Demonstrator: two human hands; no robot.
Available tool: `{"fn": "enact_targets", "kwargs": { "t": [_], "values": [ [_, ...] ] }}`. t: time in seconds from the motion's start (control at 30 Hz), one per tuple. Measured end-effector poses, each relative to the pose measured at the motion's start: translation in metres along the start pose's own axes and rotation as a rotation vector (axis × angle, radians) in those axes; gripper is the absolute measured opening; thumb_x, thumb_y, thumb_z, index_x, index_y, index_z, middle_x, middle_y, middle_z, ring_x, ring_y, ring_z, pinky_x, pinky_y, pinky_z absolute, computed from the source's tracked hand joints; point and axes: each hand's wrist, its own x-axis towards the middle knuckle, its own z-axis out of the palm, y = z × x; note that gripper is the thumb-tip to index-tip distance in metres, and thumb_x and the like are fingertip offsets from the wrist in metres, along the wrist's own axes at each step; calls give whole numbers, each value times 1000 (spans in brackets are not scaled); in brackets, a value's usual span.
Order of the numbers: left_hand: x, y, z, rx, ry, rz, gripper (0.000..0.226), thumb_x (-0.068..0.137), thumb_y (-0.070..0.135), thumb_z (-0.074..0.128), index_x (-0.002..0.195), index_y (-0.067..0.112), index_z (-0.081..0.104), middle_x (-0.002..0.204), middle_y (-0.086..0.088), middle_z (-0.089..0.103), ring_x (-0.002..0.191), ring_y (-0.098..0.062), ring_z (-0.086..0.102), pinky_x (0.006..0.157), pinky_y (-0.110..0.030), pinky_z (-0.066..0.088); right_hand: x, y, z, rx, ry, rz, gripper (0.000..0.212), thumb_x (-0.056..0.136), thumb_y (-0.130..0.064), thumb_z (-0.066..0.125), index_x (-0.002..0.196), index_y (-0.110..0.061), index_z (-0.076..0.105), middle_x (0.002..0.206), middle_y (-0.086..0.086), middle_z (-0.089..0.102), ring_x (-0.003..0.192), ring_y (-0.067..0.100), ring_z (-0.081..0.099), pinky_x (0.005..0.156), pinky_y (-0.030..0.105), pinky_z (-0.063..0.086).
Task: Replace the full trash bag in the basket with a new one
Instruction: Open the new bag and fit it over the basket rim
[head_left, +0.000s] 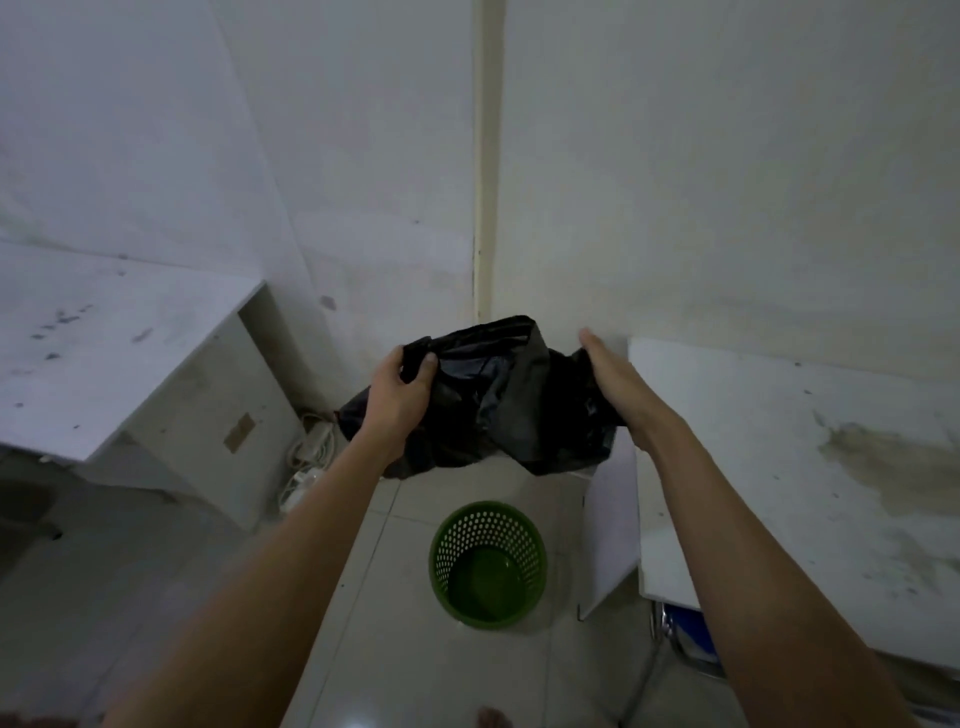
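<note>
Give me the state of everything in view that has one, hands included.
black bag: crumpled, held in the air above the basket, mouth partly spread.
green basket: upright on the floor, unlined, nothing inside.
left hand: pinches the bag's edge.
right hand: fingers straight against the bag's other edge, thumb hidden.
second dark bag: low by the wall, mostly hidden; cannot tell if tied.

Corner of a bare, worn office-type room: stained white left tabletop (104, 353) and right tabletop (779, 467), scuffed walls (727, 156), tiled floor (415, 649), power strips (311, 447), green waste basket (452, 551).
</note>
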Motion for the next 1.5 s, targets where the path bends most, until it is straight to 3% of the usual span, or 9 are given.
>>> {"fn": "enact_targets", "kwargs": {
  "t": [0.2, 0.3, 0.5, 0.63, 0.87, 1.03, 1.2, 1.4, 1.5],
  "values": [
    [36, 13, 13, 437, -78, 239, 38, 97, 43, 58, 121, 16, 67, 133, 6, 56, 117, -13, 54, 100, -30, 44, 37, -51, 16, -344, -356, -134, 77, 87, -55, 69, 151, -28, 35, 124, -9, 58, 114, 11, 58, 85, 22, 46],
    [50, 21, 12, 453, -131, 287, 29, 99, 39, 54, 111, 19, 71, 109, 2, 72, 102, -16, 65, 85, -32, 54, 66, -51, 26, -670, -333, -116, 69, 83, -15, 76, 145, -22, 46, 106, 7, 71, 101, 23, 68, 93, 37, 55],
    [66, 14, 12, 417, -286, 324, 29, 104, 36, 48, 83, 21, 61, 77, 6, 65, 71, -7, 61, 62, -24, 42, 75, -38, 56, -513, -346, -166, 109, 64, -64, 83, 154, -36, 27, 154, -7, 33, 138, 14, 36, 113, 38, 36],
    [71, -3, 13, 394, -302, 326, 39, 103, 41, 50, 90, 4, 56, 79, -8, 64, 70, -15, 59, 62, -29, 43, 86, -17, 79, -519, -233, -210, 15, 89, -33, 74, 95, -33, 61, 93, -11, 65, 93, 15, 63, 70, 24, 45],
    [93, -35, -31, 768, -858, -62, 55, 75, 66, 74, 112, 26, 68, 105, 6, 70, 96, -16, 68, 85, -28, 50, 97, 38, 104, -351, 149, -141, 4, 95, -7, 56, 93, -10, 57, 92, 8, 65, 85, 21, 58, 73, 30, 45],
    [98, -75, -51, 747, -1188, -249, 32, 86, 33, 78, 114, 26, 64, 107, 11, 70, 100, -11, 67, 82, -19, 53, 108, 98, 132, -290, 195, -3, 13, 96, -5, 57, 91, -17, 59, 96, 3, 64, 94, 22, 59, 79, 29, 43],
    [89, -133, -33, 595, -972, -198, 31, 91, 35, 73, 118, 22, 66, 108, 5, 70, 91, -5, 65, 77, -17, 52, 100, 139, 152, -243, 173, 121, 53, 93, -2, 53, 142, -18, 43, 148, 9, 42, 136, 25, 41, 97, 25, 36],
    [69, -198, 15, 371, -692, -410, 30, 92, 35, 71, 111, 13, 68, 105, -5, 72, 87, -14, 69, 70, -24, 57, 34, 182, 196, 130, 110, 364, 64, 82, -61, 71, 124, -21, 43, 116, -4, 55, 100, 7, 59, 72, 21, 47],
    [61, -226, 39, 323, -617, -560, 39, 96, 36, 65, 119, 5, 63, 112, -11, 69, 92, -22, 68, 78, -33, 59, 8, 226, 206, 390, -83, 567, 79, 78, -47, 82, 134, -33, 27, 119, -8, 55, 106, 10, 60, 85, 29, 56]
  ]
}}
